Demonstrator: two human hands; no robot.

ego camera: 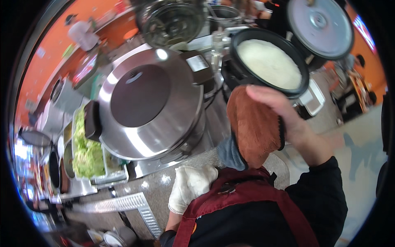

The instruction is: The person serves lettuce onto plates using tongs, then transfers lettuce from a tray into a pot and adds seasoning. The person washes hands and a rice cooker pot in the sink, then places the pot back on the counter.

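Note:
My right hand [293, 123] grips a folded brown cloth [254, 132], with a blue-grey cloth [230, 154] below its left side. Just beyond this hand stands an open black rice cooker [234, 66] full of white rice [270, 63]. What looks like a white cloth glove [191, 186] covers my left hand [200, 179], which is low in front of the apron [240, 194]; its fingers cannot be made out. A large steel cooker [185, 123] with its lid [140, 95] down stands ahead of the left hand.
Shredded lettuce [88, 154] fills a tray left of the steel cooker. The open cooker's raised lid [321, 21] is at the upper right. A perforated metal drain grate [123, 202] crosses the floor. People [83, 34] are farther off.

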